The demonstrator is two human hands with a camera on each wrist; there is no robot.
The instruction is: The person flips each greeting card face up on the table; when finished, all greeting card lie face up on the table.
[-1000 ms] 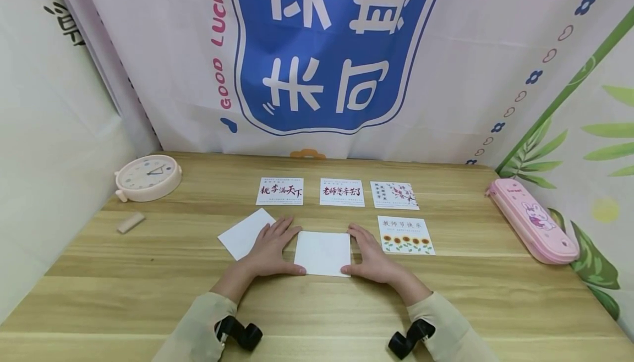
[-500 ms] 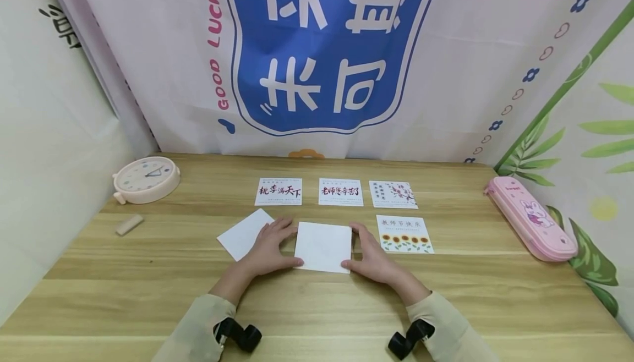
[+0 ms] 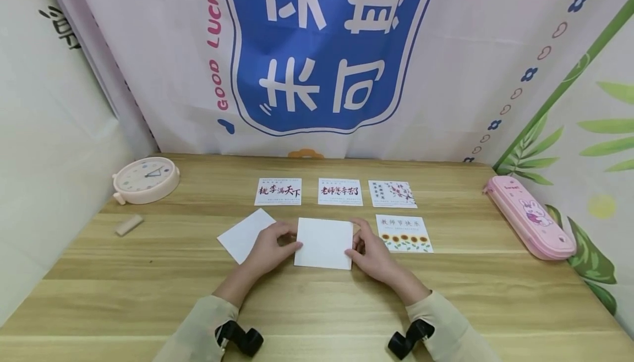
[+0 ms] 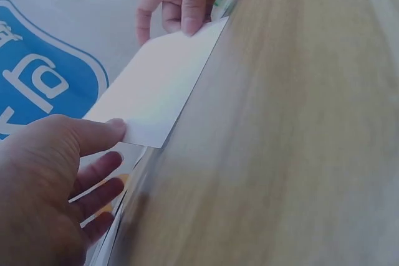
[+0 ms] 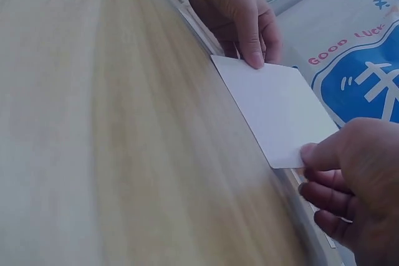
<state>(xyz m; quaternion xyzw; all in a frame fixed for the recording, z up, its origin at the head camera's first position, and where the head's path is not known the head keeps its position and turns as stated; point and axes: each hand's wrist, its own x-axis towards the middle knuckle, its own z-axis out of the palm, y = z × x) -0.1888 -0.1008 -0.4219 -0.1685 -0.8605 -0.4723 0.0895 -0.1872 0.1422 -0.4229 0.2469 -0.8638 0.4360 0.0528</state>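
A plain white card (image 3: 323,243) is held up between both hands, blank side showing in the head view. My left hand (image 3: 269,247) pinches its left edge, the thumb lying on the face. At the opposite edge my right hand (image 3: 372,252) pinches it too. The left wrist view shows the left thumb (image 4: 115,128) over one corner area, other fingers behind and below. In the right wrist view the card (image 5: 280,110) is tilted, its near edge over the wooden table. Another blank card (image 3: 242,236) lies askew on the table, partly behind the left hand.
Along the back lie three printed cards: a left one (image 3: 278,192), a middle one (image 3: 340,192) and a blossom one (image 3: 393,194). A sunflower card (image 3: 404,234) lies right of the hands. A clock (image 3: 148,180), a small beige block (image 3: 130,225) and a pink pencil case (image 3: 534,216) flank them.
The card has risen and tilted up from the table, shifting slightly away from the body. Both hands have changed from outspread fingers at its sides to a pinch on its edges.
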